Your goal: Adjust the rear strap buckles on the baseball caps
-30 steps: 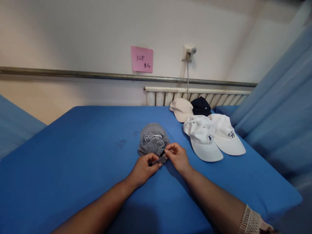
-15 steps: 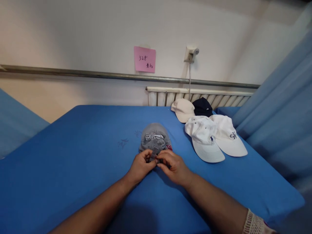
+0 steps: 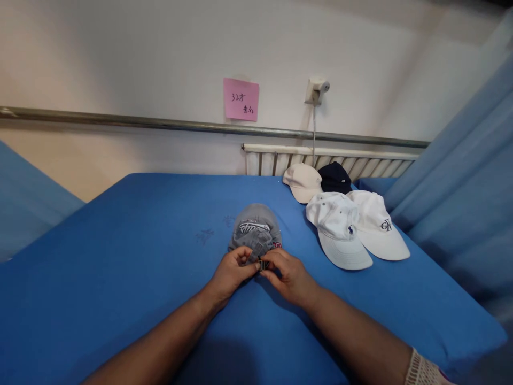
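A grey baseball cap (image 3: pixel 258 216) with white lettering and a red mark lies on the blue-covered bed, its brim pointing away from me. At its near edge is the back strap, with a small metal buckle (image 3: pixel 263 264) showing between my fingertips. My left hand (image 3: pixel 233 270) is closed, thumb and fingers pinching the strap just left of the buckle. From the other side my right hand (image 3: pixel 286 275) pinches at the buckle's right edge. The fingers partly cover the strap end, so how it runs through the buckle is hidden.
Right of the grey cap lie a pale cap with a blue logo (image 3: pixel 339 230), a white cap (image 3: pixel 374 224), a cream cap (image 3: pixel 302 182) and a navy cap (image 3: pixel 335 177). A radiator (image 3: pixel 280 160) and metal rail (image 3: pixel 180 124) run behind the bed (image 3: pixel 120 256). Blue curtains (image 3: pixel 460 160) hang at both sides.
The metal buckle now shows between my fingertips, where the strap stood up before. My hands have barely shifted, and the view has moved slightly.
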The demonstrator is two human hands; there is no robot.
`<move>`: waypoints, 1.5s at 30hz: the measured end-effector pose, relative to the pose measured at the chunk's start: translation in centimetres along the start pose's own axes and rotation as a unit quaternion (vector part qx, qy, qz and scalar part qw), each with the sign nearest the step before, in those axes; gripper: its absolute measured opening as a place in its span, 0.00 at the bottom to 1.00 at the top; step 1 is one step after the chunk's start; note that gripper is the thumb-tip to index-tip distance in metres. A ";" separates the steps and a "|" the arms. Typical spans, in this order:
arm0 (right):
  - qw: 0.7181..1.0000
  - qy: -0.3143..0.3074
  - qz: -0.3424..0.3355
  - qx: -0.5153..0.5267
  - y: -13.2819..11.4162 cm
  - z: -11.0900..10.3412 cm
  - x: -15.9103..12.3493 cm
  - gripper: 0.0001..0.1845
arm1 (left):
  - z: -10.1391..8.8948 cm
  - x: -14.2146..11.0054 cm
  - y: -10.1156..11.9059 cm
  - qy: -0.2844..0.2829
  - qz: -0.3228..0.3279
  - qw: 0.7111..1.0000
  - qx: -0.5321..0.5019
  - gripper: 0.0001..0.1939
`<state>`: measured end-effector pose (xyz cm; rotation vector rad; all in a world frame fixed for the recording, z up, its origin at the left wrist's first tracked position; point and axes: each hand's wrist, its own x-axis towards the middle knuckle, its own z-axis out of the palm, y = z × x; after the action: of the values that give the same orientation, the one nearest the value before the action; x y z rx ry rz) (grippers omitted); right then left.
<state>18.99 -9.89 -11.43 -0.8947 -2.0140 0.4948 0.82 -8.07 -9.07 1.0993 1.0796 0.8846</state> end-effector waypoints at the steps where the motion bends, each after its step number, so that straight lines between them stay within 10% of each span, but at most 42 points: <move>1: 1.000 0.000 0.000 0.000 0.0 0.0 0.0 0.14 | 0.0 0.0 0.0 -0.003 0.000 1.000 -0.003 0.16; 18: 0.973 0.136 0.105 0.154 1.7 0.2 0.2 0.10 | -1.5 -0.4 0.7 -0.111 0.089 0.983 0.113 0.14; 24: 0.971 0.133 0.123 0.158 1.8 0.1 0.3 0.10 | -0.6 -1.4 1.0 -0.263 0.241 0.859 0.367 0.18; 30: 0.965 0.119 0.142 0.184 2.0 0.3 0.3 0.10 | 1.4 -1.6 -1.1 -0.300 0.298 0.763 0.489 0.07; 37: 0.951 0.131 0.160 0.229 2.4 0.3 0.4 0.09 | -0.3 -0.2 -0.4 -0.127 0.113 0.959 0.226 0.14; 45: 0.959 0.124 0.141 0.212 2.3 0.5 0.3 0.09 | -1.0 1.2 -0.2 -0.062 0.020 0.995 0.075 0.20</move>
<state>19.36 -8.12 -12.95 -0.9236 -1.4812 0.8897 0.20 -6.78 -9.65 1.2874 1.0360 0.7657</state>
